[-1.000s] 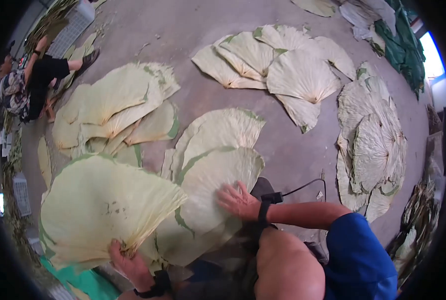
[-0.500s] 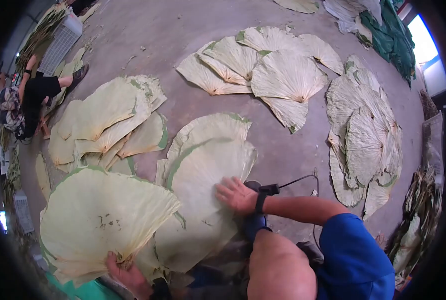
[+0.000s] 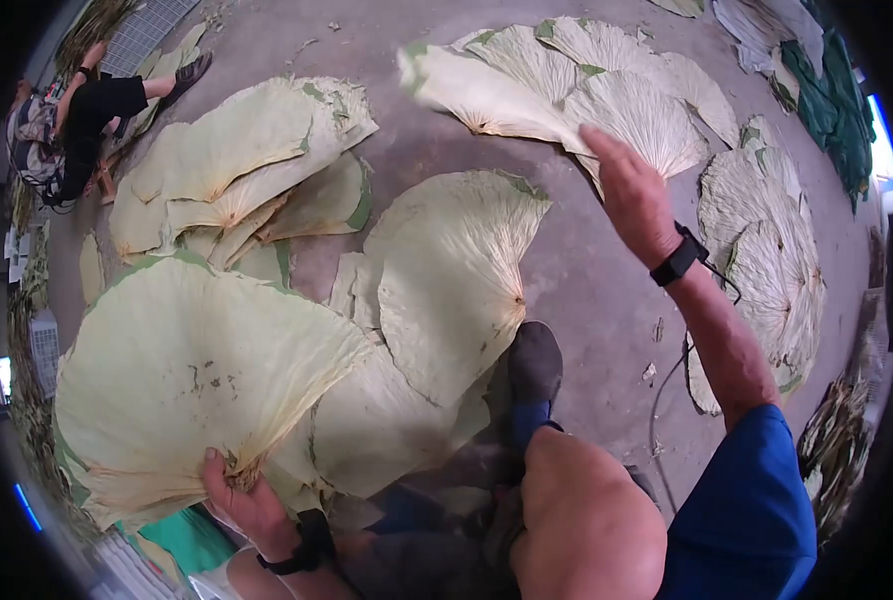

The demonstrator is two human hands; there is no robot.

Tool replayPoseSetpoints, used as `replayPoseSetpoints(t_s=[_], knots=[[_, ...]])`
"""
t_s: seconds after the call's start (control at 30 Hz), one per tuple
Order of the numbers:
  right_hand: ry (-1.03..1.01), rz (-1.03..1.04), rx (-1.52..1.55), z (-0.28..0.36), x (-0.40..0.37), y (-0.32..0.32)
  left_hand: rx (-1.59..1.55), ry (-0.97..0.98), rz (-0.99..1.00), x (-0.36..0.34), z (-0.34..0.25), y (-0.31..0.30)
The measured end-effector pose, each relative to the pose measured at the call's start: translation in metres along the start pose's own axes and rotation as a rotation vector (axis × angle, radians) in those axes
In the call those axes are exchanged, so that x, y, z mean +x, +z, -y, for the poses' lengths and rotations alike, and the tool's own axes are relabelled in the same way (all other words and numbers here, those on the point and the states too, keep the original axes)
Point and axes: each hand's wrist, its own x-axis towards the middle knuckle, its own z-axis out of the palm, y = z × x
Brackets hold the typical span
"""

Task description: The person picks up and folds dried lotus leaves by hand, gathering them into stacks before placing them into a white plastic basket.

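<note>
My left hand (image 3: 251, 510) pinches the gathered stem end of a large pale-green dried lotus leaf (image 3: 201, 370), folded into a fan shape with dark specks at its middle. My right hand (image 3: 634, 195) is stretched far forward, fingers together, at the right end of another folded lotus leaf (image 3: 496, 92). That leaf is blurred at its edges and lies over the far fan of leaves; my thumb is hidden. Between my hands, more folded leaves (image 3: 456, 270) overlap on the floor by my shoe (image 3: 534, 365).
Leaf piles lie at the left (image 3: 236, 150), far middle (image 3: 636, 110) and right (image 3: 766, 250). Another person (image 3: 91, 115) sits at the upper left near a white crate (image 3: 151, 35). A green sheet (image 3: 826, 100) is at the upper right. A thin cable (image 3: 656, 410) crosses the floor.
My right hand has gone from the near leaves up to the far fan, with a leaf at its fingers. Another leaf now shows on the near pile. My left hand keeps its hold.
</note>
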Motion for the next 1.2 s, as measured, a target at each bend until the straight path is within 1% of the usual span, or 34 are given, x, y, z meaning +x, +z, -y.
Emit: replayPoseSetpoints(t_s=[0.07, 0.1, 0.13, 0.2, 0.27, 0.3, 0.33, 0.4, 0.43, 0.47, 0.5, 0.53, 0.57, 0.6, 0.63, 0.7, 0.73, 0.77, 0.8, 0.87, 0.9, 0.93, 0.97, 1.0, 1.03, 1.1, 1.13, 1.17, 1.2], knots=[[-0.171, 0.097, -0.177, -0.013, -0.020, 0.024, -0.015, -0.005, -0.012, -0.002, 0.001, 0.004], [-0.215, 0.142, -0.233, -0.016, -0.035, 0.038, -0.030, -0.002, -0.025, -0.003, 0.002, 0.007], [-0.197, 0.255, -0.313, -0.021, -0.051, 0.053, -0.030, -0.003, -0.028, -0.005, 0.000, 0.011], [0.062, 0.323, -0.582, -0.034, -0.085, 0.094, 0.004, 0.012, -0.001, -0.011, -0.003, 0.015], [-0.002, 0.505, -0.480, -0.018, -0.114, 0.106, 0.039, 0.013, 0.006, -0.009, -0.003, 0.013], [-0.147, 0.669, -0.403, -0.006, -0.125, 0.108, 0.070, 0.011, 0.008, -0.010, -0.002, 0.009], [-0.149, 0.678, -0.402, 0.003, -0.135, 0.112, 0.073, 0.005, 0.003, -0.007, 0.002, 0.001], [-0.163, 0.904, -0.256, 0.018, -0.149, 0.123, 0.228, 0.148, 0.046, 0.002, 0.004, -0.015], [-0.153, 0.881, -0.255, 0.019, -0.149, 0.126, 0.236, 0.154, 0.040, 0.003, 0.003, -0.018], [-0.157, 0.883, -0.243, 0.016, -0.147, 0.130, 0.211, 0.168, -0.010, 0.004, 0.004, -0.020], [-0.185, 0.873, -0.211, 0.009, -0.144, 0.135, 0.186, 0.180, -0.061, 0.004, 0.003, -0.018], [-0.214, 0.863, -0.180, 0.005, -0.141, 0.137, 0.196, 0.184, -0.069, 0.002, -0.001, -0.010], [-0.274, 0.747, -0.153, 0.003, -0.140, 0.136, 0.078, 0.116, -0.051, 0.000, -0.007, 0.001], [-0.284, 0.750, -0.141, 0.001, -0.134, 0.136, -0.042, 0.049, -0.035, -0.002, -0.012, 0.005], [-0.141, 0.656, -0.018, -0.003, -0.125, 0.137, -0.037, 0.053, -0.047, 0.000, -0.013, -0.003], [0.162, 0.439, 0.215, 0.005, -0.108, 0.132, 0.195, 0.238, 0.000, 0.006, -0.010, -0.020], [0.319, 0.307, 0.323, 0.013, -0.094, 0.125, 0.196, 0.234, -0.001, 0.003, -0.011, -0.014], [0.478, 0.267, 0.312, 0.008, -0.083, 0.124, 0.085, 0.179, -0.026, 0.001, -0.014, -0.002], [0.600, 0.249, 0.485, -0.010, -0.079, 0.130, -0.028, 0.125, -0.050, 0.000, -0.016, 0.005], [0.885, 0.131, 0.906, 0.000, -0.055, 0.113, -0.024, 0.096, -0.056, 0.002, -0.014, -0.002], [0.880, 0.128, 0.904, 0.004, -0.047, 0.104, -0.016, 0.067, -0.065, 0.003, -0.011, -0.006], [0.906, 0.096, 0.970, 0.008, -0.041, 0.096, -0.021, 0.069, -0.064, 0.003, -0.008, -0.011], [0.929, 0.063, 1.036, 0.012, -0.035, 0.089, 0.116, 0.086, -0.045, 0.001, -0.003, -0.016], [0.922, 0.059, 1.038, 0.019, -0.029, 0.083, 0.252, 0.106, -0.027, -0.001, -0.002, -0.013], [0.889, 0.016, 1.041, 0.028, -0.025, 0.079, 0.248, 0.111, -0.025, -0.004, -0.001, -0.010], [0.852, -0.030, 1.049, 0.030, -0.019, 0.078, 0.417, 0.154, 0.022, -0.015, -0.002, 0.004], [0.680, -0.118, 0.937, 0.025, -0.017, 0.082, 0.415, 0.161, 0.021, -0.014, -0.003, 0.007], [0.511, -0.202, 0.819, 0.021, -0.016, 0.084, 0.193, 0.092, 0.013, -0.013, -0.003, 0.011], [0.510, -0.202, 0.819, 0.027, -0.010, 0.076, -0.028, 0.020, 0.007, -0.012, -0.003, 0.013]])
